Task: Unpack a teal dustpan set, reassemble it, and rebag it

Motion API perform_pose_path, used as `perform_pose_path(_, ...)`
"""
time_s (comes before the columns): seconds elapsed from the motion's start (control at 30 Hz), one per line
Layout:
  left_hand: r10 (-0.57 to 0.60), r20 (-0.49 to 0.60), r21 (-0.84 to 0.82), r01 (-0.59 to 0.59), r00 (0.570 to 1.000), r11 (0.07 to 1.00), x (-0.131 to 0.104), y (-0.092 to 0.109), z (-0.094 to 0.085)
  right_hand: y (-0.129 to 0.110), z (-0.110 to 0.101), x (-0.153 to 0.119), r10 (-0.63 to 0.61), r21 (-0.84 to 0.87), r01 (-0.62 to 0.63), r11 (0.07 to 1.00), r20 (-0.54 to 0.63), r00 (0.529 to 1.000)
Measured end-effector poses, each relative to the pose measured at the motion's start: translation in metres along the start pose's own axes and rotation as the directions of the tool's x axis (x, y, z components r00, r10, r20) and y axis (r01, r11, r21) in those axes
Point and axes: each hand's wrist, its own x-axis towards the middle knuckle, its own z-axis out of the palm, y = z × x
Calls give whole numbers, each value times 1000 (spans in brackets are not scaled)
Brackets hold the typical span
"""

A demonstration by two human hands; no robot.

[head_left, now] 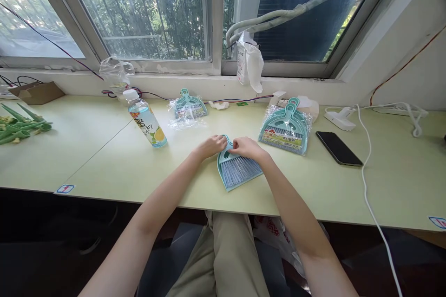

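Observation:
A small light-blue dustpan with a hand brush nested in it lies on the table before me, its grey-blue bristles towards me. My left hand is closed at the left side of its handle end. My right hand has its fingers bent over the right side of the handle and covers part of the dustpan. Exactly what each set of fingertips grips is partly hidden. To the right lies a similar dustpan and brush set in clear wrapping. Another wrapped set lies further back on the left.
A drink bottle stands tilted-looking at left, near green plant stalks and a cardboard box. At right are a black phone, a white cable and a white adapter. A tissue pack sits by the window.

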Motion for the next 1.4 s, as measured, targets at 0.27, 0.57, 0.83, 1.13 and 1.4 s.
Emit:
perform_pose_path(0.27, -51, 38, -52, 53, 998, 997, 1, 0, 4, -3, 4, 0, 9, -59, -11, 998, -39, 999)
perform_pose_path(0.57, -666, -77, -524, 538, 742, 660, -5, -22, -7, -1, 1, 3, 80, -85, -91, 992, -131, 988)
perform_pose_path(0.83, -387, 365, -922, 386, 846, -25, 4, -16, -18, -11, -5, -2, 138, 34, -135, 990, -338, 931)
perform_pose_path(1.13, -715, 515, -856, 250, 473, -452, -27, -63, 3, 32, 4, 12, 199, 174, -133, 976, -449, 871)
perform_pose_path(1.4, -729, 493, -790, -105, 475, -603, -36, -70, 19, 40, 28, 22, 50, 52, -44, 998, -104, 993)
